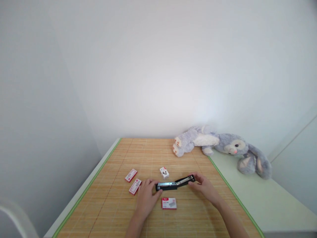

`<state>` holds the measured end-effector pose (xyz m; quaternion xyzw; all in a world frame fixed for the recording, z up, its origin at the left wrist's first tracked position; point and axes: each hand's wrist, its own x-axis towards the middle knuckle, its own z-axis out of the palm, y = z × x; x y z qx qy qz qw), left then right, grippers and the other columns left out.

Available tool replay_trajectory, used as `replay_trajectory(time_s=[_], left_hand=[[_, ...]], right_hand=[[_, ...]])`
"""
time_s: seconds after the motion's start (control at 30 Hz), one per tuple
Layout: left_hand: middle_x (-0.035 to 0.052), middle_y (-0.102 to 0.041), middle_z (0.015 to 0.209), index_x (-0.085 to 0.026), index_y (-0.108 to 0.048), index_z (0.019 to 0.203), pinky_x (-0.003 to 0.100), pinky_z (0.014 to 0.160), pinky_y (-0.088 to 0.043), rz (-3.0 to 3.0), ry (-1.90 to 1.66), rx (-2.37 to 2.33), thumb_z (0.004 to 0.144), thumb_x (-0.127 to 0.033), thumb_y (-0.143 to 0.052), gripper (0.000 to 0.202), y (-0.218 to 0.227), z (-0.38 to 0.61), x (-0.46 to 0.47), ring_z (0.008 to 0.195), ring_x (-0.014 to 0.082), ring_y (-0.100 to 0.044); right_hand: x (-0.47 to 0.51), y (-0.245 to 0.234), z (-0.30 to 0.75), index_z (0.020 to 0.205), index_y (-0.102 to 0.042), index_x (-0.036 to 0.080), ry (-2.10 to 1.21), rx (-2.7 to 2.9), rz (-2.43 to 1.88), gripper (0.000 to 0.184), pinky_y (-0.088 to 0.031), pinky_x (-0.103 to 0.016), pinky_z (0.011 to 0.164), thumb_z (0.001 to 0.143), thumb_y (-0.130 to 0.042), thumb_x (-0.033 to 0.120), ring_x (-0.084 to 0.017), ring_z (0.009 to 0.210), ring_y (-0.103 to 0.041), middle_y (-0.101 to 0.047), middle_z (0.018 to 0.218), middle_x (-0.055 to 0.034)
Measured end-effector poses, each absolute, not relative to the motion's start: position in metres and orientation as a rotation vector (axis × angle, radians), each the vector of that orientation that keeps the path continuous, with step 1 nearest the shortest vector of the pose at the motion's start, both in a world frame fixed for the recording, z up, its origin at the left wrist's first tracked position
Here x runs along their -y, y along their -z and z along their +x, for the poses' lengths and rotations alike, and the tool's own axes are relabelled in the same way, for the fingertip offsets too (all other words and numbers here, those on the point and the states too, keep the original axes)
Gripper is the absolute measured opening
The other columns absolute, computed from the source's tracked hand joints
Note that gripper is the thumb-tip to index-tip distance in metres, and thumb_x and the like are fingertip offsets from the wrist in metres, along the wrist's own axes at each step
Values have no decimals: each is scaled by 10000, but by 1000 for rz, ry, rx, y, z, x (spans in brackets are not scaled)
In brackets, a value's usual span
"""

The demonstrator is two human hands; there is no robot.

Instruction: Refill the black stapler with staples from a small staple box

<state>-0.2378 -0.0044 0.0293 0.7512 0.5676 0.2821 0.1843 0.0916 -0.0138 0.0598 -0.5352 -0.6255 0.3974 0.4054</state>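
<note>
A black stapler (176,183) lies spread open over the mat, its metal inner parts facing up. My left hand (148,195) grips its left end between thumb and fingers. At the opposite end, the fingers and thumb of my right hand (201,185) pinch the other arm of the stapler. Just below it lies a red and white staple box (169,203) with a picture of staples. Two more red and white boxes rest by my left hand, the upper box (131,175) and the lower box (135,186). Behind the stapler sits a small white box (164,172) with a black print.
A bamboo mat (111,198) with green edging covers much of the pale table (269,201). A grey plush rabbit (198,140) lies on its side along the wall (158,66) at the back right. A white curved object (17,215) shows at the lower left.
</note>
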Motion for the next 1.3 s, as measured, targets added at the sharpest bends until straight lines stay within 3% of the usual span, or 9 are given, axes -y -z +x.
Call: replay_trajectory(time_s=[0.2,0.37,0.5,0.73,0.9,1.07,1.17,1.3], left_hand=[[28,-661,1165,-310,-717,1123,371,945,-381,2120,-783,-1495,828,-446,-691,326,-36,-239,8,1115,259,-547],[39,-663,1165,-306,-724,1112,381,949,-383,2109,-762,-1503,827,-435,-687,315,-41,-238,9,1108,263,-546],[32,-661,1156,-302,-719,1090,369,937,-385,2112,-765,-1511,820,-414,-692,293,-41,-237,10,1100,257,-547],[38,-665,1123,-281,-708,1071,366,923,-392,2124,-791,-1489,852,-414,-654,261,-42,-239,11,1079,256,-550],[54,-656,1119,-292,-671,1123,386,973,-404,2083,-870,-1384,923,-346,-530,250,-53,-232,35,1101,255,-553],[53,-629,1201,-333,-668,1096,424,994,-400,2226,-651,-1290,774,-435,-734,344,-48,-220,66,1154,301,-526],[77,-574,1323,-304,-666,1037,501,1058,-346,2162,-739,-1625,848,-459,-646,245,-39,-226,70,1263,340,-467],[133,-428,1492,-249,-619,1031,561,1073,-326,1981,-873,-2160,872,-480,-584,282,-30,-252,60,1328,384,-406]], right_hand=[[7,-90,45,1009,-690,210,-1046,1613,-1215,366,-524,-380,956,786,-770,488,-238,1031,-675,-718,1065,-55],[-1,-106,-2,948,-730,218,-903,1856,-1254,227,-512,-328,875,777,-768,362,-206,939,-668,-720,974,-27],[-4,-100,-27,898,-748,238,-716,2068,-1301,175,-470,-275,803,726,-785,245,-185,893,-628,-693,930,-6],[-5,-75,-38,937,-751,236,-677,2072,-1356,251,-456,-289,882,694,-777,178,-209,989,-604,-668,1023,-25],[7,-63,-17,1040,-724,245,-623,1927,-1393,226,-469,-330,927,815,-707,249,-226,1022,-601,-656,1041,-44],[23,-42,1,1172,-665,261,-390,1817,-1459,256,-468,-392,963,941,-593,343,-256,1059,-595,-663,1101,-74],[28,-35,4,1219,-640,272,-333,1812,-1464,280,-471,-411,966,967,-559,362,-265,1071,-594,-670,1131,-80],[28,-34,4,1233,-636,274,-316,1836,-1471,289,-473,-417,965,976,-551,375,-266,1072,-595,-674,1138,-78]])
